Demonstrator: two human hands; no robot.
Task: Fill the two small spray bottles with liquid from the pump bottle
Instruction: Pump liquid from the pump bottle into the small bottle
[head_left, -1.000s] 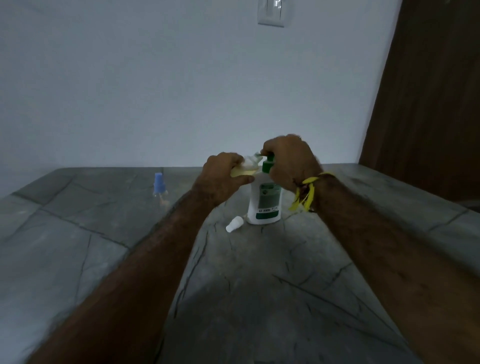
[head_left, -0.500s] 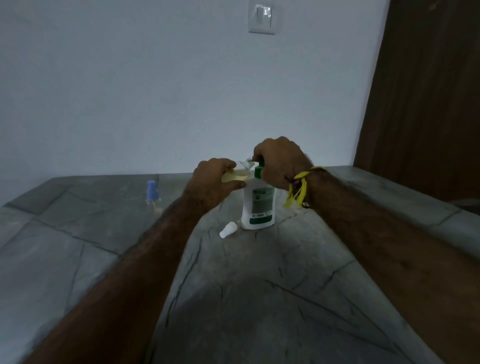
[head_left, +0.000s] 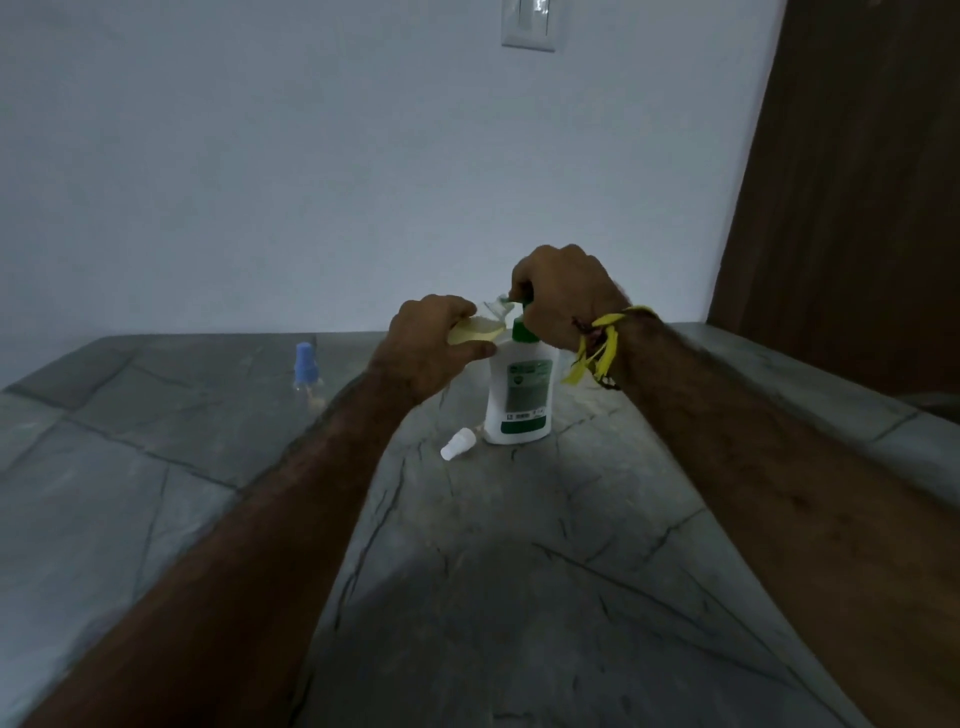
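Observation:
A white pump bottle (head_left: 521, 400) with a green label and green pump stands upright on the grey stone counter (head_left: 467, 571). My right hand (head_left: 563, 296) is curled over the pump head from above. My left hand (head_left: 431, 345) grips a small clear spray bottle (head_left: 480, 330) holding yellowish liquid, tilted with its open neck at the pump's spout. A white spray cap (head_left: 457, 444) lies on the counter just left of the pump bottle's base. A second small spray bottle (head_left: 305, 366) with a blue cap stands further left.
A pale wall rises behind the counter, with a light switch (head_left: 529, 23) high up. A dark wooden door (head_left: 852, 182) fills the right side. The counter's raised edge runs along the right.
Both hands stay on the pump bottle and the small bottle. The view has shifted a little; the grips look the same.

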